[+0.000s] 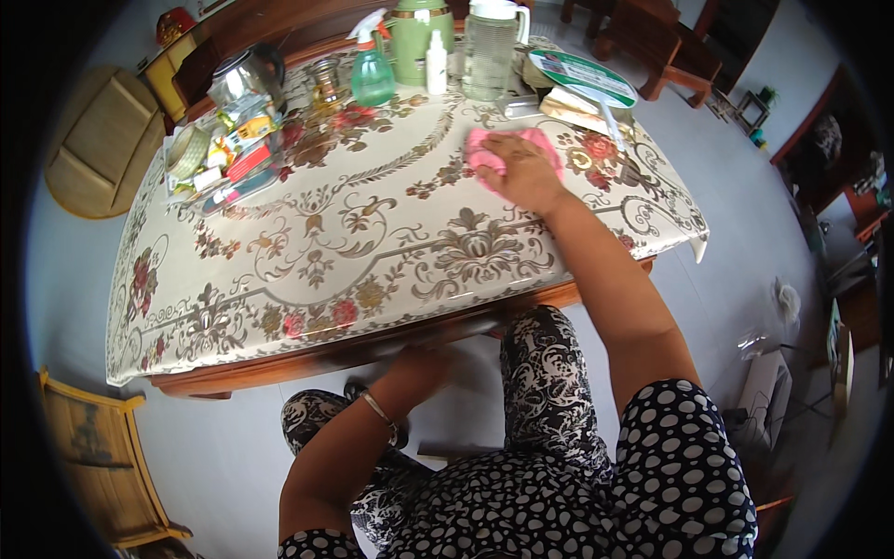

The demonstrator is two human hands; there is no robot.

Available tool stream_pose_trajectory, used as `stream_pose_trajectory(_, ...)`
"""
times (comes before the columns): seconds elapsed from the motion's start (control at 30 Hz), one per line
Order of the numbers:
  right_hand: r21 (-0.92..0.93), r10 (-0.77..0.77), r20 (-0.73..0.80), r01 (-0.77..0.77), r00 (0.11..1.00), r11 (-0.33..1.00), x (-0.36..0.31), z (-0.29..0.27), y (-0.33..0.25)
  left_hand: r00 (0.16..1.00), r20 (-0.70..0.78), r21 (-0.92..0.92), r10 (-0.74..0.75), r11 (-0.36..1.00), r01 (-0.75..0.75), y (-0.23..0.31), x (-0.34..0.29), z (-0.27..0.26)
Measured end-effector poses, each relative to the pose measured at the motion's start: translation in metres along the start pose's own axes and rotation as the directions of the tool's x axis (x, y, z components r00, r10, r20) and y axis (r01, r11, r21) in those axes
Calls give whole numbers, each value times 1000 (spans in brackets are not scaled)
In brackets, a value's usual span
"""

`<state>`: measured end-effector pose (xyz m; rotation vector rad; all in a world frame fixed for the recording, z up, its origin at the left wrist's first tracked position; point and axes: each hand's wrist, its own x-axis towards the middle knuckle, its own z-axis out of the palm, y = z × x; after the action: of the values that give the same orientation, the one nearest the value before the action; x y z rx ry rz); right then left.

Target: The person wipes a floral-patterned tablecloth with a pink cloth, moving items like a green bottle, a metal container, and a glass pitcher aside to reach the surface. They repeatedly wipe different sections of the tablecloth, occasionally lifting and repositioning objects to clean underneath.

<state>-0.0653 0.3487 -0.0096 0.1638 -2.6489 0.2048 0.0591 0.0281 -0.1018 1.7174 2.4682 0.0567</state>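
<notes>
At the right side of the table, my right hand [521, 172] presses a pink cloth [546, 142] onto the patterned tablecloth [372, 186]. Its fingers grip the cloth from above, and pink fabric bunches out around them. My left hand [421, 373] is below the table's front edge, above my knees, with a bracelet on the wrist. Motion smears its fingers, so whether it holds anything cannot be seen.
Along the back stand a spray bottle [373, 77], a white bottle [436, 63], a green flask [410, 42] and a water jug [489, 56]. A round fan [582, 77] lies at the right. A bin of small items [233, 163] and a kettle [244, 79] are left.
</notes>
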Motion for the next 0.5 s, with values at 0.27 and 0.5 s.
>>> stream_pose_trajectory(0.27, -202, 380, -123, -398, 917, 895, -105, -88, 166, 951, 303, 10, -54, 998, 54, 5, 9, -3)
stream_pose_trajectory(0.5, -385, 760, -133, -740, 636, 552, -135, -112, 189, 959, 270, -2, -88, 996, 91, 10, -1, -7)
